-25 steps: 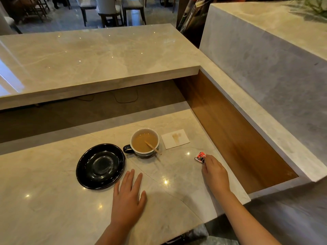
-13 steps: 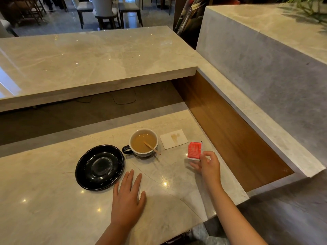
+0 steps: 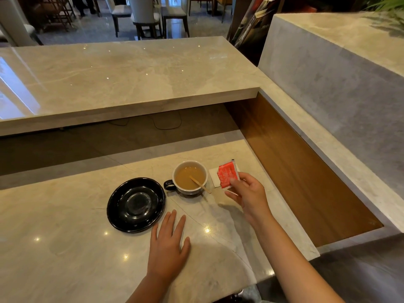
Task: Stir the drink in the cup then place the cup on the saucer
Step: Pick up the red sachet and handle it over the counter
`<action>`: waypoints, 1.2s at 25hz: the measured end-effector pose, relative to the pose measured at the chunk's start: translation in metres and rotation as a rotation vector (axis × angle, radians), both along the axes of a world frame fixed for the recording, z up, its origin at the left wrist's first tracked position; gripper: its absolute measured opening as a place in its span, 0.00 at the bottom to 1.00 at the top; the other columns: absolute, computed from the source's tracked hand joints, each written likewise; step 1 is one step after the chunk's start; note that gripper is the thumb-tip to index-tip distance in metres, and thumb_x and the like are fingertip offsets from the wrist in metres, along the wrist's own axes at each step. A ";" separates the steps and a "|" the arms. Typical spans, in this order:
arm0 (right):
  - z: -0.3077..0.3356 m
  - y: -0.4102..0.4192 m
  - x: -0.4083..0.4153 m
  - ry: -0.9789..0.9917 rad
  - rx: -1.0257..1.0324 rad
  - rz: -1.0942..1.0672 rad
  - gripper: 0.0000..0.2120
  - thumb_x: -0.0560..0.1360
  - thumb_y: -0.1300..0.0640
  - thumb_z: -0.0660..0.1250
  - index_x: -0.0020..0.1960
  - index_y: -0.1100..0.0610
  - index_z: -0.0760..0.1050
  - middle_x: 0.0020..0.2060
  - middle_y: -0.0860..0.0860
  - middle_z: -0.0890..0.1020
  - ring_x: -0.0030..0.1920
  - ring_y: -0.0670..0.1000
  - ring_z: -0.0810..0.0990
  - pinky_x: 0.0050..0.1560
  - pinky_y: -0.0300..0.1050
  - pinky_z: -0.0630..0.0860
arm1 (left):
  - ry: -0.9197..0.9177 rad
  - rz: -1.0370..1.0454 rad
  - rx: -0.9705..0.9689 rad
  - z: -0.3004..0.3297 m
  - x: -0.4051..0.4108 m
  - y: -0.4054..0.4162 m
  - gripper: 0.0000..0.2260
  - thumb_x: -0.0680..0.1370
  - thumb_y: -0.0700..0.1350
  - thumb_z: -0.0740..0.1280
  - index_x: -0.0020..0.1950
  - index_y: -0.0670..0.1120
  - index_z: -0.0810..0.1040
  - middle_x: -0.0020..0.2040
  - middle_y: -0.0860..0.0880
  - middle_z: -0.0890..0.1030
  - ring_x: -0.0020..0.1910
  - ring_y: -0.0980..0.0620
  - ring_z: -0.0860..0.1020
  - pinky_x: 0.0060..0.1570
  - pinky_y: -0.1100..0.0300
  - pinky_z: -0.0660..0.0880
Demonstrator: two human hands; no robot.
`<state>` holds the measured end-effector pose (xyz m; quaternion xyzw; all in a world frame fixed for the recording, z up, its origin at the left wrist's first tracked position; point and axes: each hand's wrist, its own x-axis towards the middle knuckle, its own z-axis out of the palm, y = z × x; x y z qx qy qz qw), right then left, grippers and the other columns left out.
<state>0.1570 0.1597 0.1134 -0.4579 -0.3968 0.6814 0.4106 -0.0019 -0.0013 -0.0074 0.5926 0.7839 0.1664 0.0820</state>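
A cup (image 3: 189,188) with a dark handle holds light brown drink and stands on the marble counter. A wooden stirrer (image 3: 200,184) leans in it, poking out over the right rim. The black saucer (image 3: 136,205) lies bare just left of the cup. My right hand (image 3: 247,194) is raised right of the cup, pinching a red sachet (image 3: 227,175) by its lower corner. My left hand (image 3: 168,246) rests flat on the counter, fingers apart, in front of the saucer and cup.
A white paper napkin (image 3: 213,179) lies behind the sachet, right of the cup. A raised marble shelf (image 3: 122,84) runs along the back. A wooden-lined recess (image 3: 295,171) drops off to the right of the counter edge.
My right hand picked the red sachet off the counter and lifted it up and leftward, close to the cup. The left hand, cup and saucer stayed in place.
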 end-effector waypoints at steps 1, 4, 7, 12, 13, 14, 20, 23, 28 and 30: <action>0.004 0.004 -0.005 -0.073 0.063 0.022 0.04 0.73 0.63 0.67 0.45 0.56 0.79 0.39 0.54 0.84 0.38 0.50 0.83 0.35 0.39 0.81 | -0.001 0.001 0.000 -0.001 0.000 0.000 0.25 0.75 0.54 0.60 0.72 0.49 0.64 0.73 0.44 0.64 0.72 0.46 0.58 0.68 0.41 0.54; 0.013 0.016 -0.022 -0.352 0.278 0.061 0.05 0.73 0.62 0.67 0.46 0.53 0.77 0.42 0.52 0.82 0.42 0.49 0.81 0.33 0.38 0.80 | -0.001 0.006 -0.003 -0.003 0.000 0.001 0.25 0.75 0.54 0.60 0.72 0.50 0.63 0.73 0.44 0.63 0.72 0.47 0.57 0.68 0.43 0.52; 0.014 0.026 -0.039 -0.587 0.464 0.102 0.06 0.73 0.59 0.68 0.50 0.55 0.77 0.45 0.50 0.80 0.45 0.49 0.79 0.38 0.39 0.78 | 0.002 0.014 -0.011 -0.005 -0.001 0.001 0.26 0.76 0.55 0.58 0.73 0.52 0.62 0.74 0.45 0.62 0.73 0.49 0.54 0.69 0.44 0.51; 0.010 0.038 -0.055 -0.885 0.714 0.135 0.10 0.74 0.55 0.68 0.54 0.54 0.77 0.48 0.51 0.83 0.46 0.49 0.79 0.43 0.44 0.77 | 0.003 0.022 -0.023 -0.009 -0.001 0.002 0.26 0.76 0.56 0.58 0.73 0.53 0.61 0.74 0.46 0.61 0.73 0.52 0.51 0.69 0.45 0.49; 0.010 0.039 -0.057 -0.937 0.771 0.137 0.10 0.74 0.55 0.68 0.55 0.54 0.77 0.49 0.52 0.84 0.46 0.51 0.79 0.43 0.44 0.76 | 0.004 0.019 -0.024 -0.008 -0.001 0.003 0.26 0.76 0.56 0.58 0.73 0.52 0.61 0.74 0.46 0.62 0.73 0.51 0.53 0.68 0.44 0.50; 0.009 0.040 -0.059 -0.976 0.826 0.143 0.10 0.74 0.55 0.68 0.55 0.54 0.77 0.49 0.53 0.84 0.47 0.52 0.80 0.42 0.44 0.76 | 0.007 0.018 -0.025 -0.008 -0.001 0.003 0.26 0.75 0.56 0.58 0.72 0.52 0.62 0.74 0.46 0.62 0.73 0.50 0.54 0.68 0.44 0.50; 0.001 0.043 -0.067 -0.827 0.627 0.088 0.07 0.73 0.57 0.68 0.51 0.55 0.77 0.46 0.53 0.83 0.44 0.49 0.78 0.40 0.39 0.75 | 0.020 0.020 -0.038 -0.008 -0.001 0.003 0.26 0.75 0.56 0.60 0.72 0.52 0.63 0.74 0.46 0.63 0.72 0.49 0.57 0.67 0.44 0.51; -0.002 0.043 -0.063 -0.524 0.301 0.054 0.03 0.74 0.59 0.67 0.48 0.56 0.77 0.44 0.54 0.82 0.43 0.50 0.80 0.40 0.43 0.81 | 0.016 0.023 -0.042 -0.009 -0.002 0.003 0.26 0.75 0.56 0.59 0.72 0.53 0.62 0.74 0.46 0.63 0.73 0.49 0.56 0.68 0.44 0.50; -0.003 0.033 -0.051 -0.048 -0.119 0.032 0.07 0.76 0.65 0.63 0.52 0.60 0.76 0.45 0.56 0.82 0.43 0.51 0.83 0.38 0.39 0.82 | 0.023 0.020 -0.048 -0.010 -0.002 0.003 0.26 0.75 0.56 0.58 0.72 0.53 0.61 0.74 0.46 0.63 0.73 0.49 0.56 0.68 0.44 0.50; -0.003 0.029 -0.046 0.151 -0.221 0.010 0.09 0.75 0.68 0.62 0.54 0.61 0.74 0.49 0.60 0.81 0.46 0.54 0.82 0.38 0.39 0.82 | 0.022 0.021 -0.048 -0.010 -0.002 0.003 0.26 0.75 0.57 0.58 0.72 0.53 0.61 0.74 0.46 0.62 0.73 0.50 0.54 0.68 0.44 0.50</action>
